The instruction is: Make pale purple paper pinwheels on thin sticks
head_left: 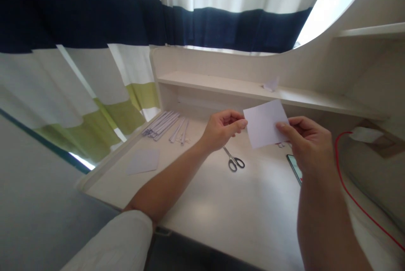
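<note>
A small, nearly square sheet of white paper (264,124) is held up above the desk. My right hand (308,140) grips its right side, thumb on the front face and the other fingers behind. At the left edge of the sheet, the thumb and index finger of my left hand (223,129) are pinched together; the thumb tip meets the paper's edge. Below the hands, scissors (234,162) with black handles lie on the desk, their blades partly hidden by my left hand. Another pale paper sheet (144,161) lies flat to the left of my left forearm.
Several thin rolled paper sticks (161,125) lie at the desk's back left. A phone (295,169) is partly covered by my right hand. A folded paper piece (271,84) rests on the shelf (221,86). A red cable (340,169) runs along the right side.
</note>
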The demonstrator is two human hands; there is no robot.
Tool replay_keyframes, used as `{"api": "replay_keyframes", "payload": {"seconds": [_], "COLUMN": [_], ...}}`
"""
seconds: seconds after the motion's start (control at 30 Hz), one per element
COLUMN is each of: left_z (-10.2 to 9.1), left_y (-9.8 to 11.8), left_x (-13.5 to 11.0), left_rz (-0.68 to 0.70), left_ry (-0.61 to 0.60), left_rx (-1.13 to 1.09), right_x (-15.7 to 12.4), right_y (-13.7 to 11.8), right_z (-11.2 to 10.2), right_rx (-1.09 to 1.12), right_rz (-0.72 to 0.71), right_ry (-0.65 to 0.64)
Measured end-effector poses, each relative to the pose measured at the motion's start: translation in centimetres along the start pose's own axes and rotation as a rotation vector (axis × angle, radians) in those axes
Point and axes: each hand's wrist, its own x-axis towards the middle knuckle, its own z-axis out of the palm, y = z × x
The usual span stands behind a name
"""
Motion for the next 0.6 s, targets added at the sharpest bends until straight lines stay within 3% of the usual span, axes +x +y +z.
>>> {"api": "replay_keyframes", "payload": {"seconds": [0.1,0.27,0.4,0.6], "left_z": [-0.5,-1.5,-1.9,-1.6], "left_y": [-0.2,0.4,1.8,3.5], "left_x": [0.5,0.0,-1.1,-2.3], "left_rz": [-0.024,0.091,0.255,0.571], "left_ry": [0.015,0.082,0.174,0.201], "left_rx": [0.016,0.126,0.313,0.501], "right_x": [-0.3,-0.8,-1.2,-2.2], "right_y": [0.2,1.0,1.3,-0.1], "right_z": [1.1,2.6,2.9,1.8], "right_rx": [0.033,0.099,0.135,0.013], "right_rz": [0.022,0.024,-0.005,-0.239], "right_ry": [0.029,-0.083,-0.183,-0.188]}}
